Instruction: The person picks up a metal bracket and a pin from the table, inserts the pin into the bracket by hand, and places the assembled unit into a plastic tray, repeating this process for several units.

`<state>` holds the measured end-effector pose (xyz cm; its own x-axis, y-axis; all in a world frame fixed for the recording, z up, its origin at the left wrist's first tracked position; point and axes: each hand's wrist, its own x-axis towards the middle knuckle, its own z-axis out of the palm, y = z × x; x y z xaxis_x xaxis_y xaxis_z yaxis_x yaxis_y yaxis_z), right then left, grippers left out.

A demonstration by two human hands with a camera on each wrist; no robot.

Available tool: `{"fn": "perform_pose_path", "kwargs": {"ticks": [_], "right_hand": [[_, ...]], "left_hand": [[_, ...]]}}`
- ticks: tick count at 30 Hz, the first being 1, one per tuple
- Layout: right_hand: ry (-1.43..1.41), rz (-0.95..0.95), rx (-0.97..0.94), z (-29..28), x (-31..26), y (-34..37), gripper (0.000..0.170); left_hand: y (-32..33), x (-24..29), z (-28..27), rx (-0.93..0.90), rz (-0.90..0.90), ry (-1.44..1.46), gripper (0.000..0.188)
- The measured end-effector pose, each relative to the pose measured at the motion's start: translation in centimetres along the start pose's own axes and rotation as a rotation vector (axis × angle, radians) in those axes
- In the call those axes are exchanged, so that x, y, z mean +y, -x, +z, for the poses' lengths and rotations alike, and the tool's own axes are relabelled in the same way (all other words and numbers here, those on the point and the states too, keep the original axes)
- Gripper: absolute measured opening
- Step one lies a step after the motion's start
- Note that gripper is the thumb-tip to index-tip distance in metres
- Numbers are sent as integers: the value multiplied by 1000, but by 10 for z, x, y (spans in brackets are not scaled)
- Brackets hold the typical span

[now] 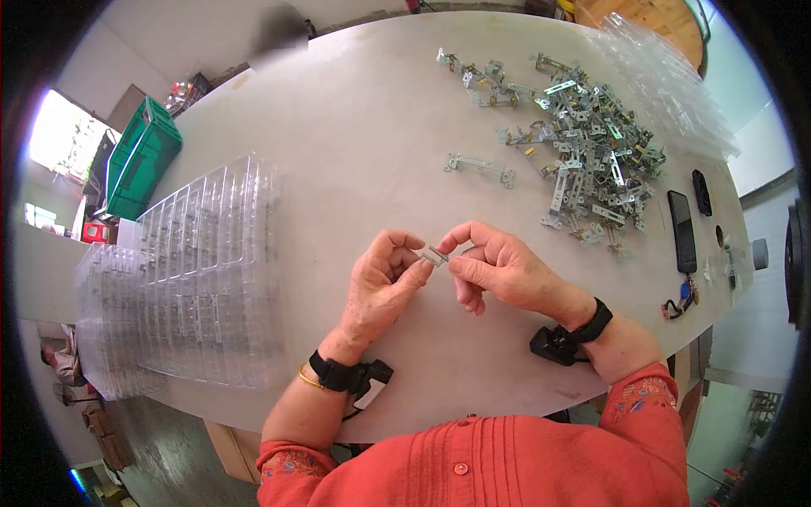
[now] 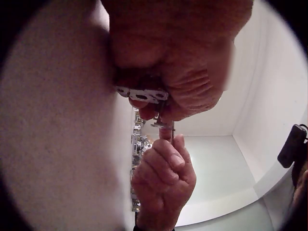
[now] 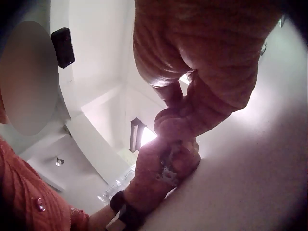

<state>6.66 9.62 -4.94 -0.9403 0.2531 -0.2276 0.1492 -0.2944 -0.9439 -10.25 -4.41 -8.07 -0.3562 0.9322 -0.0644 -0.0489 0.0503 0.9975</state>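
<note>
Above the table, in front of the red shirt, my left hand (image 1: 382,283) holds a small metal bracket (image 1: 434,256) between thumb and fingers. My right hand (image 1: 507,269) meets it from the other side, thumb and forefinger pinching the bracket's end. In the left wrist view, one end of the bracket (image 2: 143,95), a flat plate with holes, sticks out under the left palm. Much of its middle is hidden by fingers. A similar loose bracket (image 1: 478,167) lies on the table beyond the hands.
A heap of metal brackets (image 1: 591,152) spreads at the back right, before stacked clear plastic trays (image 1: 667,84). Filled clear trays (image 1: 207,279) stand at left, with a green crate (image 1: 144,160) behind. A phone (image 1: 681,232) and keys (image 1: 678,300) lie near the right edge.
</note>
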Motion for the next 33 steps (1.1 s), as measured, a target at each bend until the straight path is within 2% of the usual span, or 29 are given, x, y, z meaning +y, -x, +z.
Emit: {"fn": "perform_pose_path", "kwargs": {"ticks": [12,21,23,24,26,28,30,33], "right_hand": [[-28,50,20,1,-2,1,26],[82,63,79,4,2,3,20],[244,-11,129,3,3,4,17],[243,-12,130,3,7,3,17],[287,-146,180,1,16,1,15],[240,-171,201,4,12,2,15],[194,-196,221,6,9,2,15],[153,-176,219,6,10,2,16]], "left_hand": [[2,-1,-1,-39,-7,-36,22],[5,0,6,-58,29,-99,23],[5,-4,5,-72,40,-135,23],[5,-5,4,-85,49,-170,23],[6,1,5,-108,47,-194,23],[6,3,7,-130,43,-217,24],[6,4,9,-84,-41,12,23],[5,8,9,-102,-51,-15,22]]}}
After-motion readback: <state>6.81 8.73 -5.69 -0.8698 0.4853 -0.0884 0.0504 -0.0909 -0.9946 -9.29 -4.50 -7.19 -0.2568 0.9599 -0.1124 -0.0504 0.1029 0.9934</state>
